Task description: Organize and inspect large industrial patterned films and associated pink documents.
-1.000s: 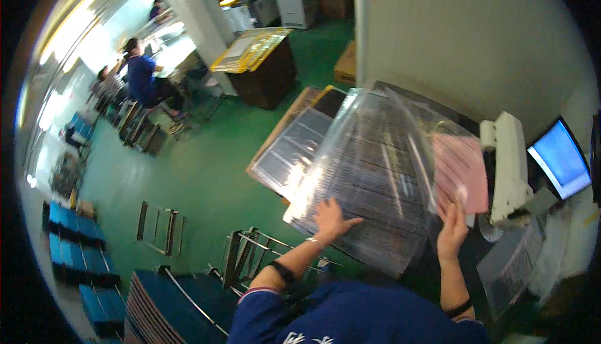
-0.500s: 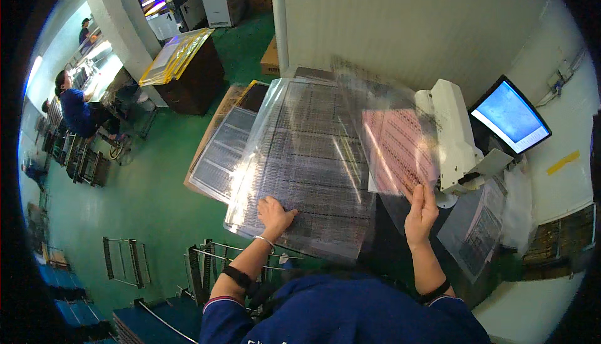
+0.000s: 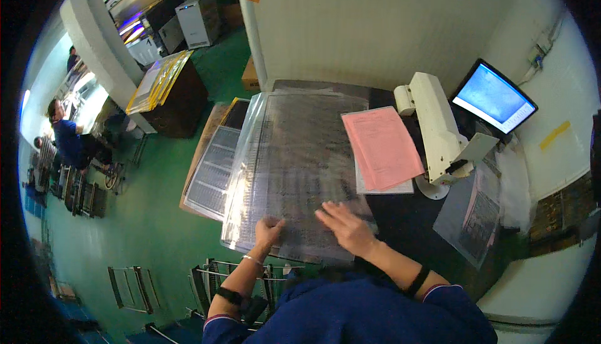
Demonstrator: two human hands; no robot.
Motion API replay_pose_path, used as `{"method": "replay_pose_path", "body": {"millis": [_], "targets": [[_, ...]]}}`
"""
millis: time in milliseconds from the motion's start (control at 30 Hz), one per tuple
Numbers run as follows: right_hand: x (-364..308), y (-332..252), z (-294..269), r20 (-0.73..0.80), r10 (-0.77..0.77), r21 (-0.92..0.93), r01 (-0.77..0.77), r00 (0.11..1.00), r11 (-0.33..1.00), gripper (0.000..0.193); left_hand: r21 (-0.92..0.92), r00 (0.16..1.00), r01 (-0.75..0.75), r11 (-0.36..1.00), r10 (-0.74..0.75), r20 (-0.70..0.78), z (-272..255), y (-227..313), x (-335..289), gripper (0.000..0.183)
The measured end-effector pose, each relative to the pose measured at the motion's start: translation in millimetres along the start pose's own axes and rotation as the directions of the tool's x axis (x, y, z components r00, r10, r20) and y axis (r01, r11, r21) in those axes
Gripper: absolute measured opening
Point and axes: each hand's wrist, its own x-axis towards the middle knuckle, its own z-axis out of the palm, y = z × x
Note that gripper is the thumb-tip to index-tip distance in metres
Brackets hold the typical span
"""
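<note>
A stack of large transparent film sheets (image 3: 294, 150), printed with dark fine rows, lies on the dark table in front of me. My left hand (image 3: 269, 233) is closed at the near left part of the top film sheet, its fingers curled on it. Over the near right part of the same sheet, my right hand (image 3: 347, 228) is open with its fingers stretched out and a little blurred. Whether the right fingertips touch the film, I cannot tell. Pink printed papers (image 3: 383, 147) rest to the right of the stack, above a white sheet (image 3: 400, 187).
A white bench device (image 3: 432, 125) and a lit monitor (image 3: 494, 100) stand at the right. Another printed film (image 3: 466, 219) lies near them. More films (image 3: 216, 172) sit on cardboard at the left. A person (image 3: 69, 134) sits far left; metal racks (image 3: 131, 287) stand on the green floor.
The film my right hand held up over the pink papers now lies on the stack. My right hand let go and moved left; my left hand went from spread to curled.
</note>
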Motion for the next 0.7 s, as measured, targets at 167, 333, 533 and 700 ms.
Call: {"method": "replay_pose_path", "body": {"millis": [167, 333, 533, 700], "targets": [[-25.8, 4.6, 42.0, 0.287, 0.073, 0.022, -0.083, 0.955, 0.996, 0.052, -0.823, 0.993, 0.083, 0.562, 0.024, 0.117, -33.6, 77.6, -70.8, 0.036], [-29.9, -4.3, 44.3, 0.397, 0.086, 0.080, -0.128, 0.914, 0.989, 0.054, -0.908, 0.981, 0.183, 0.376, -0.007, 0.194, -41.4, 76.3, -76.9, 0.034], [-31.8, -14.2, 45.0, 0.342, 0.067, 0.059, -0.092, 0.937, 0.994, 0.052, -0.924, 0.972, 0.192, 0.332, 0.064, 0.225, -41.9, 73.6, -74.0, 0.036], [-29.1, -2.9, 48.0, 0.374, 0.208, -0.058, -0.201, 0.904, 0.978, 0.059, -0.935, 0.929, 0.337, 0.112, 0.122, 0.349, -52.8, 75.2, -82.2, 0.060]]}}
